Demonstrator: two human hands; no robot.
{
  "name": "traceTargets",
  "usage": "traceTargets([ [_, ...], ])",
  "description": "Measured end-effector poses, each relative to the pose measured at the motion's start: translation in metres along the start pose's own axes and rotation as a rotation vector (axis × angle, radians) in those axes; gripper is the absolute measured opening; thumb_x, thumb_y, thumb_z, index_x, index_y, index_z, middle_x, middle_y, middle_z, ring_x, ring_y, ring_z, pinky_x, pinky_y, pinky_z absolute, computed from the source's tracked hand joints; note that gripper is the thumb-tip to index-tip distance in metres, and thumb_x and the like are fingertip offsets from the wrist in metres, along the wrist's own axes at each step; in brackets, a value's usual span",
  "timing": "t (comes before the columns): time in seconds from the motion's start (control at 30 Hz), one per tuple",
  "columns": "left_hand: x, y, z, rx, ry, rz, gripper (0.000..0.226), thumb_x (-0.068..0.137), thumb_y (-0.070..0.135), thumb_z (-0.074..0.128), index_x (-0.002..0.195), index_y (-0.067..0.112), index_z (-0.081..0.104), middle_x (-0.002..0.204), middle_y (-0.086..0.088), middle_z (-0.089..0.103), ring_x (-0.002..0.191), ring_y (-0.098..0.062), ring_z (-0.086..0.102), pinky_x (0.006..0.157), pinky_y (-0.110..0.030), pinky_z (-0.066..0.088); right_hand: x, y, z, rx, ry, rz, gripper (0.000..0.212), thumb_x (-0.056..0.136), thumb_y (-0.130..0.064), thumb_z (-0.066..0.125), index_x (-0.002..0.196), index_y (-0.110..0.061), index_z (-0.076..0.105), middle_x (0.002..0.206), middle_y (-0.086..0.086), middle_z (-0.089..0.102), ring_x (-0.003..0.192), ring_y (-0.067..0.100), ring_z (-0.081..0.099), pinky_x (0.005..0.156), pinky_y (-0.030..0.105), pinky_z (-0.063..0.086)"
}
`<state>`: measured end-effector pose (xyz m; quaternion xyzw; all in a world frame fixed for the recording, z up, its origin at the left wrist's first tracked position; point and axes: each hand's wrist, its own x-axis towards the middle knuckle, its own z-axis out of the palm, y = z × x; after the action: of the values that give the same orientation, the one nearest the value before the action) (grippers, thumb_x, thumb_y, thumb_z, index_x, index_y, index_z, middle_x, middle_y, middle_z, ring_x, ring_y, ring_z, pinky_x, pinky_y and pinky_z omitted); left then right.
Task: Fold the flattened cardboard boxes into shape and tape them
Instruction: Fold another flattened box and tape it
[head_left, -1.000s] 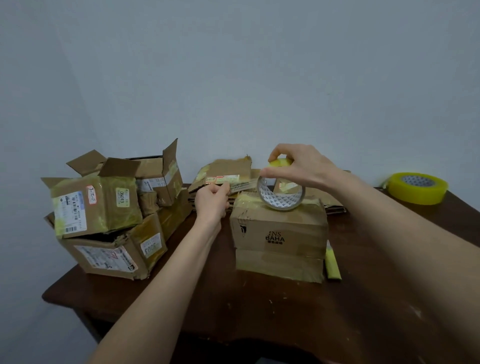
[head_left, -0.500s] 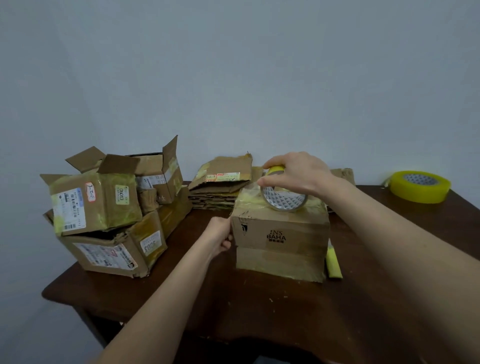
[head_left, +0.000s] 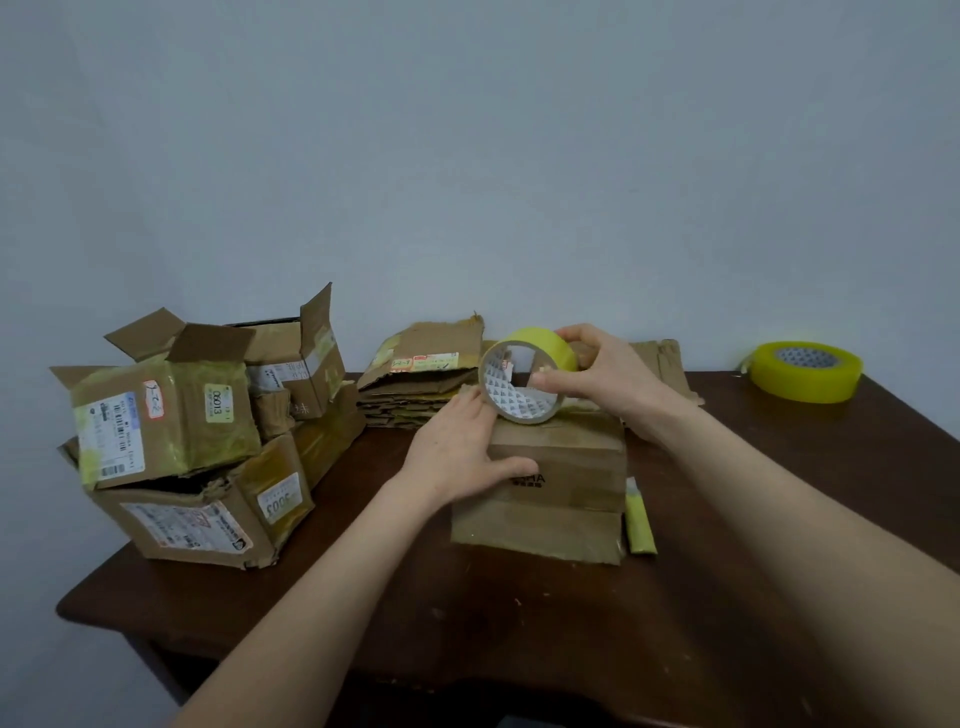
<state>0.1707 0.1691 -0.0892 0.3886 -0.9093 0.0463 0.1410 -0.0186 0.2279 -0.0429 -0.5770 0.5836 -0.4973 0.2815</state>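
Okay, box (head_left: 563, 457): brown cardboard, folded up, standing front-centre on the surface (head_left: 467, 623); dark print on near face, partly hidden under a thumb; bottom edge ragged.
Left hand (head_left: 460, 457): laid flat against the box's upper left corner, fingers straight along the top edge, thumb stretched across the near face; pressing, not gripping.
Right hand (head_left: 608, 374): pinching the tape roll (head_left: 514, 402), thumb on the near rim, fingers curled over the yellow band from above.
Tape roll position: upright on edge, open core facing the camera, low edge at the box top, right by the left hand's fingertips; contact with the cardboard, cannot tell.
Flattened boxes (head_left: 415, 384): stack lying behind the box, near the wall (head_left: 467, 156), top sheet bent upward.
Folded boxes (head_left: 171, 421): heap at left of the surface, well apart from the box; labelled ones stacked, one at the back with flaps open.
Spare roll (head_left: 802, 382): yellow, lying flat at the far right of the surface.
Yellow strip (head_left: 640, 525): lying on the surface just beside the box's lower right edge.
Wall: plain, pale grey-blue.
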Motion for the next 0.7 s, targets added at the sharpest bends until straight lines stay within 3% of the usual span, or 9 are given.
traceTargets([
  [0.07, 0.0, 0.0, -0.001, 0.028, -0.036, 0.012, 0.105, 0.073, 0.082, 0.036, 0.152, 0.018, 0.014, 0.16, -0.002, 0.015, 0.146, -0.016, 0.012, 0.119, -0.036, 0.017, -0.001, -0.005, -0.007, 0.0, 0.048, -0.028, 0.05, 0.075, -0.035, 0.08, 0.12, -0.026, 0.061, 0.1, -0.004, 0.067, 0.089, 0.009, 0.064, 0.075, 0.026, 0.053],
  [0.2, -0.006, 0.0, 0.001, 0.061, -0.08, -0.008, 0.1, 0.083, 0.071, 0.043, 0.153, 0.014, -0.001, 0.161, -0.004, 0.0, 0.148, -0.016, -0.001, 0.118, -0.029, 0.004, -0.002, -0.014, -0.039, -0.125, 0.091, -0.066, 0.048, 0.078, -0.042, 0.075, 0.121, -0.022, 0.067, 0.113, -0.007, 0.062, 0.103, 0.007, 0.055, 0.075, 0.013, 0.041],
  [0.37, -0.008, 0.005, 0.008, 0.115, -0.059, 0.017, 0.099, 0.086, 0.067, 0.043, 0.153, 0.012, -0.004, 0.161, -0.006, -0.005, 0.148, -0.017, -0.006, 0.116, -0.027, -0.003, -0.005, -0.011, -0.049, -0.28, 0.021, -0.095, 0.045, 0.076, -0.046, 0.076, 0.115, -0.025, 0.07, 0.111, -0.012, 0.06, 0.103, 0.007, 0.053, 0.08, 0.02, 0.04],
  [0.5, -0.014, 0.001, 0.01, 0.075, -0.12, 0.013, 0.093, 0.09, 0.057, 0.047, 0.153, 0.013, -0.005, 0.16, -0.004, -0.01, 0.147, -0.015, -0.011, 0.119, -0.028, 0.002, -0.002, -0.012, -0.056, -0.444, 0.024, -0.101, 0.036, 0.071, -0.044, 0.078, 0.102, -0.027, 0.075, 0.105, -0.012, 0.066, 0.1, 0.008, 0.056, 0.077, 0.022, 0.042],
  [0.6, -0.009, 0.001, 0.016, 0.066, -0.152, 0.002, 0.088, 0.092, 0.055, 0.046, 0.153, 0.015, -0.003, 0.16, -0.003, -0.009, 0.147, -0.014, -0.01, 0.12, -0.031, 0.004, -0.005, 0.002, -0.069, -0.59, -0.016, -0.052, 0.044, 0.071, -0.044, 0.079, 0.112, -0.029, 0.07, 0.109, -0.011, 0.061, 0.103, 0.008, 0.051, 0.085, 0.023, 0.037],
  [0.7, 0.005, 0.008, 0.022, 0.145, -0.171, -0.01, 0.091, 0.087, 0.068, 0.042, 0.153, 0.021, 0.001, 0.161, -0.009, -0.001, 0.148, -0.021, -0.003, 0.12, -0.037, 0.003, -0.005, 0.02, -0.071, -0.636, -0.035, -0.07, 0.051, 0.071, -0.045, 0.08, 0.118, -0.033, 0.065, 0.113, -0.007, 0.061, 0.106, 0.011, 0.051, 0.085, 0.024, 0.036],
])
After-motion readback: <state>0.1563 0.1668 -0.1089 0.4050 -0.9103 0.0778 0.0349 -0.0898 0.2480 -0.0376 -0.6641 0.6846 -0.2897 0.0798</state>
